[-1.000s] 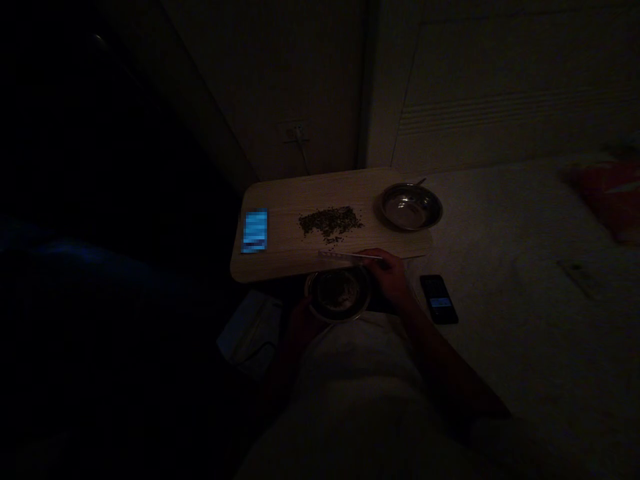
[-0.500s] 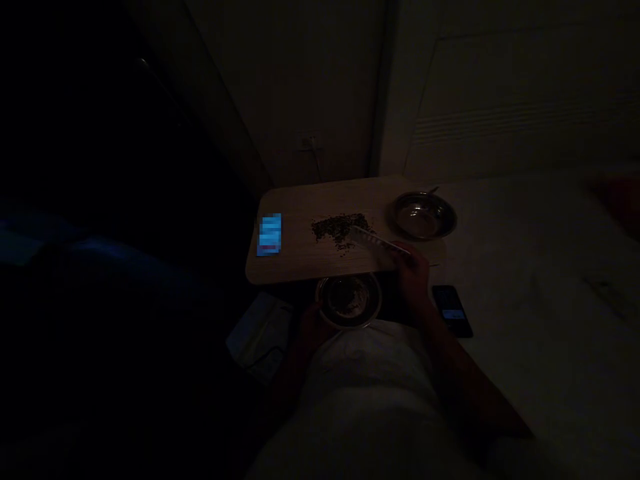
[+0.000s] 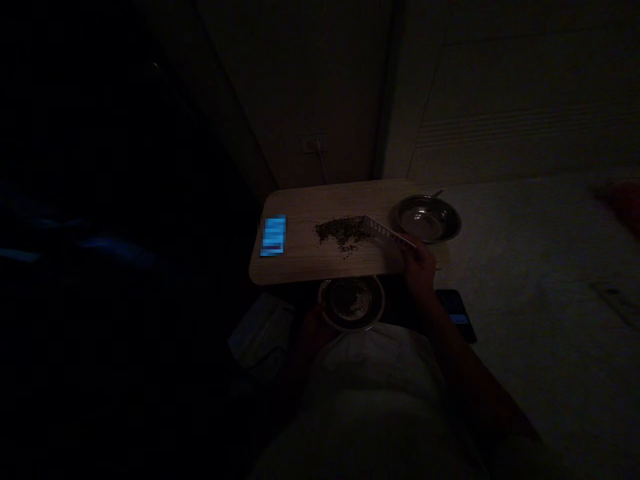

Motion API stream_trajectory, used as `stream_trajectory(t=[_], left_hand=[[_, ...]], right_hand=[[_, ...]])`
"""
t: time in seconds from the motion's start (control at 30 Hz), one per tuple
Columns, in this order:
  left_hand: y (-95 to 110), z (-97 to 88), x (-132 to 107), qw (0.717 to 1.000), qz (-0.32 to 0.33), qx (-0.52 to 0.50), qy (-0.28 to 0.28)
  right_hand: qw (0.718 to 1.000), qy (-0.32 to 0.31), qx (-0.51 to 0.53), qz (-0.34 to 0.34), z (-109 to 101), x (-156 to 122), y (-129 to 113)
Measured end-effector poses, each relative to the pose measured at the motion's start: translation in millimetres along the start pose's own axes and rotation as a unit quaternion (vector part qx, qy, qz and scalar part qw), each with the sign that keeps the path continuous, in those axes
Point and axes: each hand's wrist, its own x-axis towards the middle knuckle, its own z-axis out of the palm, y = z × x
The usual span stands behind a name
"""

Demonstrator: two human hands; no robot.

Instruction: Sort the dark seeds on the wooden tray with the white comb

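Dark, loose seed-like bits lie spread in a patch on the small wooden table. A flat, pale comb-like tool with a row of dark slots is in my right hand, fingers closed on its near end. Its far end is at the right edge of the bits. Below the table's front edge, my left hand grips the left side of a metal bowl over my lap. Some dark matter and a pale patch show inside that bowl. Dim light hides most of the left fingers.
A second metal bowl with a handle sticking out stands at the table's right end. A lit phone lies on the left. Another phone rests on the pale surface beside my right forearm. Behind is a wall socket with a plugged-in cable.
The comb-like tool has shifted slightly right, away from the middle of the bits. My left hand still holds the bowl under the table edge. The whole view has moved a little.
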Motion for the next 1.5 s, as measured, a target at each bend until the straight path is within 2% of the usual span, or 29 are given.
stream_trajectory(t=[0.23,0.33,0.43,0.73,0.9,1.07,1.17,1.27,1.5], left_hand=[[-1.5,0.8,0.4,0.999,0.012,-0.009,0.029],[-1.3,2.9,-0.2,1.0,-0.003,-0.017,0.026],[-0.6,5.1,-1.2,0.999,-0.02,-0.019,0.021],[-0.2,9.3,-6.1,0.999,-0.008,-0.014,0.051],[0.3,8.9,-5.2,0.999,-0.007,-0.017,0.046],[-0.9,10.7,-3.4,1.0,-0.016,-0.023,0.014],[-1.2,12.0,-4.9,0.999,-0.009,-0.016,0.027],[-1.9,9.7,-6.7,0.999,-0.01,-0.01,0.047],[-5.0,1.4,-1.9,0.999,0.005,-0.013,0.041]], right_hand=[[1.0,0.013,-0.022,-0.005,-0.3,9.6,2.0],[0.999,0.013,-0.033,-0.017,-0.4,10.8,0.6],[0.999,-0.003,-0.047,-0.021,-0.5,8.7,1.5],[0.999,-0.037,-0.014,-0.009,6.0,1.9,-0.1],[0.998,-0.058,-0.008,-0.009,10.4,1.7,-7.0],[0.998,-0.069,-0.007,-0.001,14.0,-0.1,-8.8],[0.997,-0.074,0.001,-0.002,14.5,-0.4,-8.2],[0.998,-0.06,0.0,-0.006,11.3,0.0,-6.7],[0.999,-0.006,-0.038,-0.005,-11.9,-4.0,-2.9]])
